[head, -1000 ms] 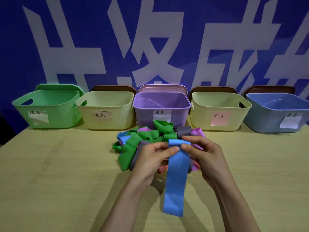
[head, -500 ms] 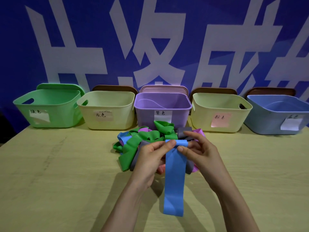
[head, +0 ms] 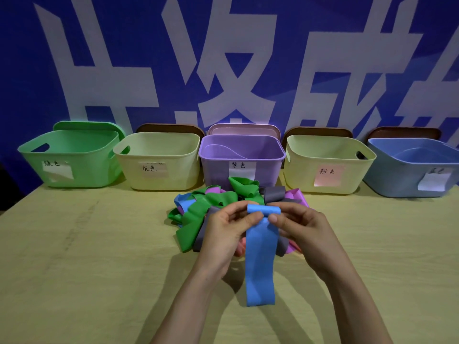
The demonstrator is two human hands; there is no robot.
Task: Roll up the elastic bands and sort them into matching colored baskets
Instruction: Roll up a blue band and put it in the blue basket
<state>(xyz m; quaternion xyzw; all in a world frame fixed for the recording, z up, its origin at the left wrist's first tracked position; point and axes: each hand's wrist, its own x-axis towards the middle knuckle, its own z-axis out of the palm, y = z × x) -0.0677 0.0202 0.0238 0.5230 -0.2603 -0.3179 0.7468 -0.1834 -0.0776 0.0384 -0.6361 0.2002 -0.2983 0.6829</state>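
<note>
A blue elastic band (head: pixel 260 264) hangs down over the table in front of me, its top end turned over into a small roll. My left hand (head: pixel 223 234) pinches the left side of that roll and my right hand (head: pixel 303 232) pinches the right side. Behind my hands lies a pile of loose bands (head: pixel 211 207) in green, grey, blue, purple and pink. Five baskets stand in a row at the back: green (head: pixel 72 170), cream with a grey label (head: pixel 159 175), purple (head: pixel 218 167), cream with a pink label (head: pixel 327 180) and blue (head: pixel 397 180).
The wooden table (head: pixel 87 256) stretches wide to the left and right of the pile. Basket lids lean against the blue wall banner (head: pixel 223 58) behind the baskets.
The top of the blue band has been turned over into a roll between my fingers, and the hanging part is a little shorter. My hands stay in the same place.
</note>
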